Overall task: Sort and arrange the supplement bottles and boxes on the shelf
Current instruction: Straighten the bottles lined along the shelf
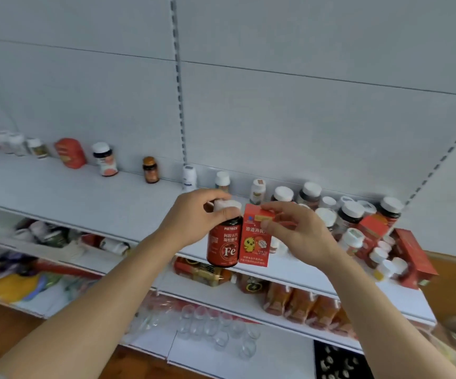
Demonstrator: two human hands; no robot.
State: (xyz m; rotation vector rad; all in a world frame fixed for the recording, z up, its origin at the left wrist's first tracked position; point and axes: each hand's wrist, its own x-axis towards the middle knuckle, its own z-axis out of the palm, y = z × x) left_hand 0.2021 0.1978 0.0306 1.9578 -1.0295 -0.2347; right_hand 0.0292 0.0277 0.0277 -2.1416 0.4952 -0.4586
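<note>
My left hand (pixel 194 217) grips the white cap of a red bottle marked "Fe" (pixel 222 246). Right beside it, my right hand (pixel 300 231) pinches the top of a small red box with a yellow chick (pixel 254 242). Both items hang side by side, touching, in front of the white shelf (pixel 90 198). Along the shelf's back stand spaced bottles: a red jar (pixel 71 153), a white-capped bottle (pixel 105 160), a small amber bottle (pixel 150 170). A dense cluster of white-capped bottles (pixel 349 214) and red boxes (pixel 410 255) crowds the shelf's right end.
Lower shelves hold lying bottles (pixel 202 270), orange packets (pixel 303 302) and several clear glass cups (pixel 213 326). A slotted upright (pixel 179 77) runs up the white back panel. Wooden floor shows at lower left.
</note>
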